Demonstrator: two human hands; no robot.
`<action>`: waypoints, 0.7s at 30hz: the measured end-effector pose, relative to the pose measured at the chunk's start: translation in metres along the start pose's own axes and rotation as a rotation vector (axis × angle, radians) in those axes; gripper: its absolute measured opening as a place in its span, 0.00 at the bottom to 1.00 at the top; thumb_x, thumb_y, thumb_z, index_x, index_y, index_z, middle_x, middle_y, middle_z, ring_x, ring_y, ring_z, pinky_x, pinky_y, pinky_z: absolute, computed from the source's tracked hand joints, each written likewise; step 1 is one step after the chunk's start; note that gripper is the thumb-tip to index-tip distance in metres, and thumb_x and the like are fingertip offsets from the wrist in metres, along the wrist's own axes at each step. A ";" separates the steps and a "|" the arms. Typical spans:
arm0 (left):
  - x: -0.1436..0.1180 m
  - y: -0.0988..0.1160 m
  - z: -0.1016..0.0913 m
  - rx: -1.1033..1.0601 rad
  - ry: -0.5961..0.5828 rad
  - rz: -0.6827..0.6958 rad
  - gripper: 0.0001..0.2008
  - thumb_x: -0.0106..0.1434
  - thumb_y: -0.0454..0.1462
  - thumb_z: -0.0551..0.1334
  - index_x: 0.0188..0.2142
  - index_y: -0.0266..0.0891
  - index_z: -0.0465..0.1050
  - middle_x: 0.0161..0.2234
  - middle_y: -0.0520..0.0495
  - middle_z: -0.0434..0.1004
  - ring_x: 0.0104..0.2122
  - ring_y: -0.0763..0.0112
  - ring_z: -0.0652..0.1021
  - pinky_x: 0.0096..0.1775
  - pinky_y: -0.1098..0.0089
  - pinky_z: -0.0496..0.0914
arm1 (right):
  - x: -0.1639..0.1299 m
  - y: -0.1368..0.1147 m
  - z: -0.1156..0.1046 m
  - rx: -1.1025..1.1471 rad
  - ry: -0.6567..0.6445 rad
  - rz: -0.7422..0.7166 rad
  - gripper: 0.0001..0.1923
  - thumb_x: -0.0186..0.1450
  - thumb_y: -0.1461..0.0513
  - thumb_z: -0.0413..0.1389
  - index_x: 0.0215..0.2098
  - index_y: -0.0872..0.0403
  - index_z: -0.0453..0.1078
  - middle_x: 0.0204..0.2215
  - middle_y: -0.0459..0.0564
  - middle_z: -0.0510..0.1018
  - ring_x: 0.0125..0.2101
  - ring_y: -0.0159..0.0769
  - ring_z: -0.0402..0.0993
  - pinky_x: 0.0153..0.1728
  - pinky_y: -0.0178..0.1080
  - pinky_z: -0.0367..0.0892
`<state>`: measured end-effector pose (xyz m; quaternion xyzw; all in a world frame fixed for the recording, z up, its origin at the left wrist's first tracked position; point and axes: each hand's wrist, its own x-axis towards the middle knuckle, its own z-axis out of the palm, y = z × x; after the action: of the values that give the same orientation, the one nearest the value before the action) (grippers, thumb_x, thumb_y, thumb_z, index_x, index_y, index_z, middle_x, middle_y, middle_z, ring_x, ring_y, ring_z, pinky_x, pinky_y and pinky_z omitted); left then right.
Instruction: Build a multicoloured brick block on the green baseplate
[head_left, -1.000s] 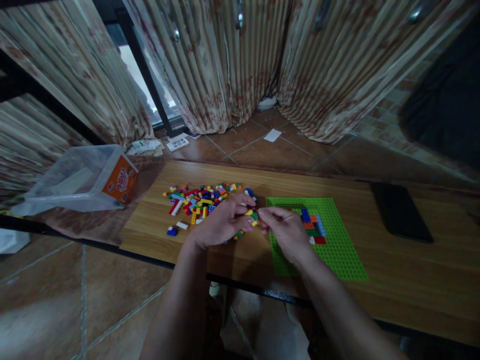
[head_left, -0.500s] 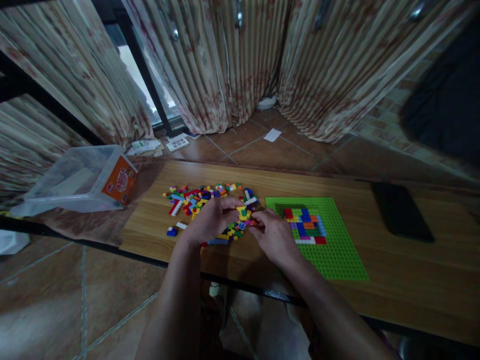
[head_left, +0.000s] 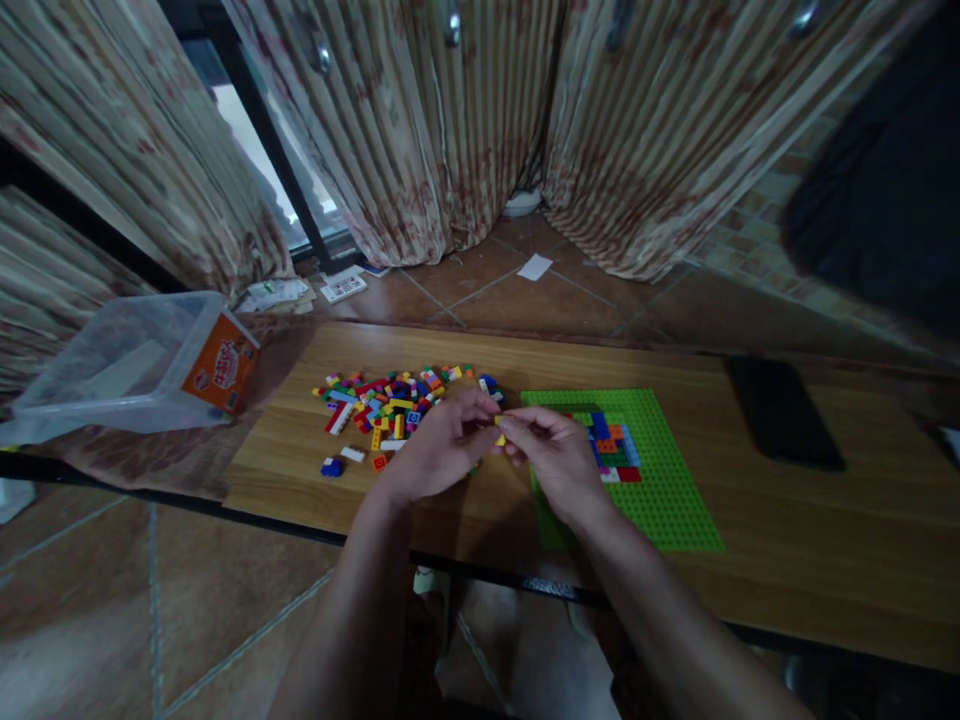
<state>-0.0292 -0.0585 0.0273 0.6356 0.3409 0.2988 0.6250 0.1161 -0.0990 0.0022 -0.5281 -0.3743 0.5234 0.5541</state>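
Observation:
Between my two hands, over the wooden table, is a yellow toy brick. The fingertips of my left hand close on it from the left. My right hand pinches it from the other side; fingers cover most of the brick. Behind and left of my left hand spreads a pile of mixed coloured bricks, partly hidden by that hand. Right of my right hand lies a green baseplate bearing a flat patch of joined bricks, its left part covered by the hand.
A clear plastic bin with an orange label stands at the left end of the table. A black flat object, like a phone or tablet, lies on the right. Curtains hang beyond the table.
My hands have come closer together around the yellow brick, which has moved slightly right, away from the pile. The whole view has shifted a little, so the scene sits further left.

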 end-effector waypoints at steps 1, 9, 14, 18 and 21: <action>0.000 0.000 0.001 -0.044 -0.015 -0.007 0.12 0.59 0.35 0.65 0.40 0.38 0.64 0.32 0.49 0.77 0.33 0.70 0.79 0.38 0.68 0.72 | 0.000 -0.001 -0.001 0.034 0.001 0.012 0.13 0.53 0.52 0.65 0.28 0.54 0.76 0.17 0.43 0.74 0.18 0.28 0.65 0.20 0.32 0.60; -0.002 0.006 0.009 -0.285 0.005 -0.080 0.20 0.50 0.39 0.73 0.37 0.37 0.65 0.26 0.53 0.74 0.25 0.73 0.77 0.31 0.71 0.73 | -0.007 -0.013 -0.009 0.215 -0.064 0.083 0.12 0.49 0.55 0.69 0.27 0.53 0.78 0.19 0.43 0.76 0.19 0.26 0.66 0.22 0.30 0.61; -0.003 0.003 -0.003 -0.254 0.065 -0.080 0.17 0.50 0.37 0.71 0.35 0.36 0.67 0.26 0.53 0.74 0.25 0.75 0.76 0.31 0.73 0.72 | -0.005 -0.009 -0.007 0.080 -0.040 0.043 0.14 0.50 0.52 0.68 0.30 0.52 0.78 0.22 0.45 0.77 0.21 0.30 0.69 0.23 0.34 0.65; -0.009 -0.005 -0.033 0.068 0.219 -0.031 0.10 0.55 0.35 0.65 0.37 0.35 0.72 0.29 0.50 0.77 0.27 0.74 0.76 0.31 0.75 0.69 | -0.003 0.004 -0.005 -0.479 0.023 -0.247 0.11 0.59 0.54 0.61 0.33 0.53 0.78 0.28 0.49 0.79 0.28 0.37 0.74 0.32 0.40 0.69; -0.016 -0.010 -0.051 0.348 0.309 -0.053 0.10 0.57 0.33 0.61 0.39 0.34 0.76 0.29 0.49 0.79 0.27 0.72 0.76 0.30 0.75 0.69 | -0.002 0.008 -0.005 -0.782 0.002 -0.426 0.10 0.63 0.58 0.56 0.36 0.54 0.77 0.33 0.52 0.79 0.34 0.40 0.75 0.38 0.42 0.69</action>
<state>-0.0804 -0.0408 0.0202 0.6712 0.4954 0.3127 0.4541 0.1187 -0.1032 -0.0062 -0.6096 -0.6439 0.2162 0.4087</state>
